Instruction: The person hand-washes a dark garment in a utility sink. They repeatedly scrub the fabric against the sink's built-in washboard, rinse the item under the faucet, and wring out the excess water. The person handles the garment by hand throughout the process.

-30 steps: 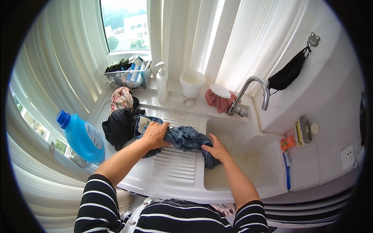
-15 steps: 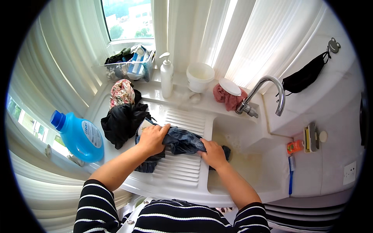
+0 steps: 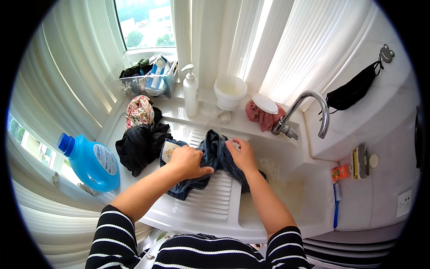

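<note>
Wet dark-blue jeans (image 3: 217, 150) lie bunched across the ridged washboard (image 3: 215, 197), and one end hangs over the sink basin's edge. A pale patch (image 3: 169, 151) shows at their left end. My left hand (image 3: 187, 162) is closed on the denim beside that patch, its thumb sticking out to the right. Against the right side of a raised fold, my right hand (image 3: 242, 157) has its fingers apart, touching or just beside the cloth. Cloudy water (image 3: 286, 197) stands in the basin under my right forearm.
Left of the jeans lie black clothing (image 3: 139, 148) and a flowered cloth (image 3: 139, 112), near a blue detergent bottle (image 3: 92, 163). Behind are a pump bottle (image 3: 191, 96), a white tub (image 3: 230, 94) and a pink cloth (image 3: 260, 117). A curved tap (image 3: 309, 95) overhangs the basin; a blue brush (image 3: 336, 206) lies right.
The middle of the jeans, stretched between my hands before, now stands up in a fold. My right hand has moved up and loosened its hold; my left has shifted slightly right.
</note>
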`<state>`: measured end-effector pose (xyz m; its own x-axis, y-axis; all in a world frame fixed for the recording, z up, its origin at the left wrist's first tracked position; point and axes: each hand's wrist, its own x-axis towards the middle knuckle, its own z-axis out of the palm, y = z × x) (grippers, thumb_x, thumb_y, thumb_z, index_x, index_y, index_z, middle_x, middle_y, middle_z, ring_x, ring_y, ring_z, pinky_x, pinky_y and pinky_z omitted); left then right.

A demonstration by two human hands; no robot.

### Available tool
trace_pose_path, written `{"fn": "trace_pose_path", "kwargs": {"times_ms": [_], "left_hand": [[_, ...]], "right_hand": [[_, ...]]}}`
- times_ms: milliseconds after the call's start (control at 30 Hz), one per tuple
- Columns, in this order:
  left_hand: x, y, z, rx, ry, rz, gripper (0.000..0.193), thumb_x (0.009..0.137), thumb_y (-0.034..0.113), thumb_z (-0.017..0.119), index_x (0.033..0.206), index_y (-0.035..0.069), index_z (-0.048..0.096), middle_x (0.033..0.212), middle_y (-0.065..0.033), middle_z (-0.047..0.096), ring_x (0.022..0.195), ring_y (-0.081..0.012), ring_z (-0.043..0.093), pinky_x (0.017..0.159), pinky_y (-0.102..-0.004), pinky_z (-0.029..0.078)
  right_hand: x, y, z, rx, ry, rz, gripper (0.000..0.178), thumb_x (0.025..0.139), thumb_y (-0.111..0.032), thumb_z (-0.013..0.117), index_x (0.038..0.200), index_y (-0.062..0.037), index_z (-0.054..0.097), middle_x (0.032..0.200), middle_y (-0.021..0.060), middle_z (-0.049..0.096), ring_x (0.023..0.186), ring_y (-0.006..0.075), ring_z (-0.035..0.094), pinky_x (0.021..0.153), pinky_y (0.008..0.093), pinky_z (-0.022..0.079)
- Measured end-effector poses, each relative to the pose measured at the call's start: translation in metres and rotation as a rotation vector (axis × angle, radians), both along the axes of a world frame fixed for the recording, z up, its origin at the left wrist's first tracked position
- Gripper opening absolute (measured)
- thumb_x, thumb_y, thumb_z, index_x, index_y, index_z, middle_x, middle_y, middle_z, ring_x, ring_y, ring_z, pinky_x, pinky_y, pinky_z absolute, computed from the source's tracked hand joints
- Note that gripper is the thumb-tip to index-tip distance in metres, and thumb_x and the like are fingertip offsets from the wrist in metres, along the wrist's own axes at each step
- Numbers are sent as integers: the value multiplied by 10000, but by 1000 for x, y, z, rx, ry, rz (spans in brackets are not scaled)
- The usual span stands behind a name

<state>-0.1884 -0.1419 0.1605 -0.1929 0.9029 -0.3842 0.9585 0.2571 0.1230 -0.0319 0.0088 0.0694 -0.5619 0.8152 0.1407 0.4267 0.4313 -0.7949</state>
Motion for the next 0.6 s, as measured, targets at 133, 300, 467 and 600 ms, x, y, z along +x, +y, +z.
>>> {"fn": "trace_pose_path", "kwargs": {"times_ms": [133,300,467,600], "left_hand": [[-2,0,-35,252,101,41,1194,556,759,733,1420,5,402,1105,-205,626,1146,-349,548,936,-478,425],[-23,-37,-30,93,8,35,906,617,543,740,1320,21,507,976,-196,675,998,-350,634,870,-439,487],[-69,-48,-19,280,68,294,558,687,510,734,924,15,636,805,-188,694,776,-347,689,699,-434,542],[-33,-43,-51,323,176,101,558,752,555,717,875,16,646,763,-181,673,786,-342,657,730,-424,479]], "right_hand": [[-10,-6,-13,127,-42,158,767,793,-379,742,1426,-85,423,1201,240,611,1168,398,551,984,435,441],[39,-17,-2,-166,-43,38,635,776,-100,712,1374,-107,499,1165,241,619,1101,409,590,923,406,480],[70,-2,-33,-490,281,-160,487,781,-74,698,1252,-34,577,1102,159,649,996,314,625,907,356,475],[35,-32,-10,-53,66,15,497,772,-237,742,1198,-33,588,1099,176,602,1070,343,574,946,396,453]]}}
